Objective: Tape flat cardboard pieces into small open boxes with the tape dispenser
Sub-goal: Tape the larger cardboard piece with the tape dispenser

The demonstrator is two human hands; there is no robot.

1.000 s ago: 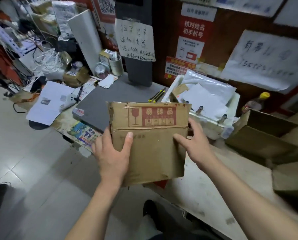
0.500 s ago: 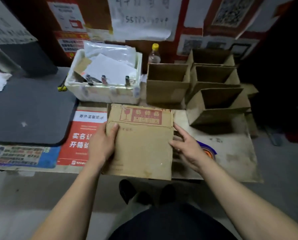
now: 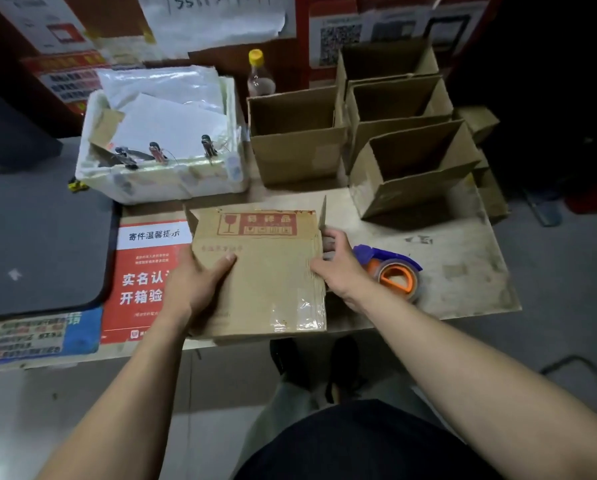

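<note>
A flat brown cardboard piece (image 3: 266, 271) with a red fragile label lies over the table's front edge, old clear tape shining at its lower right corner. My left hand (image 3: 196, 285) grips its left side, thumb on top. My right hand (image 3: 338, 268) holds its right edge, where a narrow flap stands up. Just right of that hand, the tape dispenser (image 3: 392, 271), purple with an orange core, rests on the table. Three open taped boxes (image 3: 411, 168) stand at the back right.
A white foam bin (image 3: 165, 181) with papers and clips sits at the back left, a yellow-capped bottle (image 3: 259, 76) behind it. A grey mat (image 3: 37, 244) and red notice (image 3: 141, 271) cover the table's left. My legs and shoes show below the table edge.
The view swung right from the cluttered desk to the work table. Both hands brought the cardboard down onto the table's front edge, and the tape dispenser came into view beside my right hand.
</note>
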